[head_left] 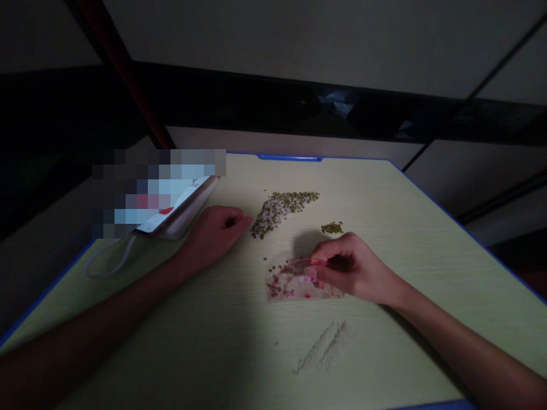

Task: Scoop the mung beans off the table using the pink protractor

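My right hand pinches the curved top edge of a clear pink protractor, which stands tilted with its straight edge low against the table. Several green beans show around and through its left part. My left hand rests on the table in a loose fist, with nothing visible in it. Just right of its fingertips lies a mixed pile of green beans and white grains. A small heap of green beans sits beyond my right hand. Nearer me, white grains lie in two slanting rows.
A lit phone or tablet, partly pixelated, leans on a pale stand at the left, with a looped strap beside it. The pale table has a blue rim and a blue handle at the far edge. Cabinet panels stand behind.
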Tool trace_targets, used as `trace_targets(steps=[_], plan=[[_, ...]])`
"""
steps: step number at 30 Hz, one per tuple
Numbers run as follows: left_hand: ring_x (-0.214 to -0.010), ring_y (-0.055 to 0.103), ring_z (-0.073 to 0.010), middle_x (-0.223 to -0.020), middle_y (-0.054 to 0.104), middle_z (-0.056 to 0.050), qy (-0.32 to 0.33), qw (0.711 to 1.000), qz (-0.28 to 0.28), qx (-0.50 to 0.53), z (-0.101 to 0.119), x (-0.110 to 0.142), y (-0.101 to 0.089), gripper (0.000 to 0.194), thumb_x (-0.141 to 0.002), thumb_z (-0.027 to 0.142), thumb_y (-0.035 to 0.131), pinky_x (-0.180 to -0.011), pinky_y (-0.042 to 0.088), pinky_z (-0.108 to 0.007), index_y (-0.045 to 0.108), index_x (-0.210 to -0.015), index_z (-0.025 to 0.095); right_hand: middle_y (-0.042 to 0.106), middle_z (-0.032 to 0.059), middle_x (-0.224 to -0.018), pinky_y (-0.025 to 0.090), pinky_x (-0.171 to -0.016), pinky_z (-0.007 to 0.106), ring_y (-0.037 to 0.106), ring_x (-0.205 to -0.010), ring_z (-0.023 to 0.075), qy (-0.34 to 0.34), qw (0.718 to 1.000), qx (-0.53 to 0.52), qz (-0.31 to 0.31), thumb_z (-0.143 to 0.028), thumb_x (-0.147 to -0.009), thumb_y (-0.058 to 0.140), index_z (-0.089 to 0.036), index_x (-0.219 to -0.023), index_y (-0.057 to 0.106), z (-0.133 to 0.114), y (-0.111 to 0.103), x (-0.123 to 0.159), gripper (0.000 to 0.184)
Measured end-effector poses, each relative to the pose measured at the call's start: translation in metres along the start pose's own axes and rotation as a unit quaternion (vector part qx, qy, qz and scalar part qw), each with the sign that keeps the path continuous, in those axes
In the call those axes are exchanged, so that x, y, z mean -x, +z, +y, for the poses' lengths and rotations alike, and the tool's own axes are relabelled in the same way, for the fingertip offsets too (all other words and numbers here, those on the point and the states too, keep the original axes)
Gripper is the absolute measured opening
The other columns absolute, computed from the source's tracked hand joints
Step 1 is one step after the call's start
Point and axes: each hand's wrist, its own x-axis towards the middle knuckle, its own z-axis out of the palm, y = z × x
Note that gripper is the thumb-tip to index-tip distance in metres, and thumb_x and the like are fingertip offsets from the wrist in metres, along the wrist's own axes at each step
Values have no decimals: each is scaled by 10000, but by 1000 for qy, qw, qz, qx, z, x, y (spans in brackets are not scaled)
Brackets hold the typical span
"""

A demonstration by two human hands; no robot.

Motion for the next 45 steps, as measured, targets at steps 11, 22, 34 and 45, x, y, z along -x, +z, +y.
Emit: trace_targets(steps=[11,22,34,45], plan=[[-464,303,-98,-449,272,60,-4,1000,-1,-2,1,-1,0,360,-727,375,429,-473,217,-253,296,-443,199,543,27,-496,300,-384,204,407,-417,71,46,999,-18,4,-320,-712,642,-118,-561,563,6,-18,1,264],[-466,304,-100,-446,276,58,0,1000,2,-3,-1,0,1,358,-725,382,424,-473,215,-251,296,-445,200,557,20,-491,277,-387,196,400,-412,62,35,999,-8,19,-317,-724,635,-109,-568,592,8,-22,2,264],[-463,305,-101,-443,271,56,4,1000,3,-3,0,0,1,360,-727,380,427,-465,217,-251,297,-442,204,557,22,-490,295,-391,204,412,-417,69,43,999,-16,24,-309,-710,647,-114,-558,586,7,-20,2,254],[-469,303,-101,-452,276,59,-1,1000,-6,-3,1,1,0,365,-736,379,435,-468,219,-249,297,-449,201,554,2,-472,271,-377,192,386,-398,53,49,997,-34,47,-321,-682,695,-116,-567,595,7,-14,0,255]])
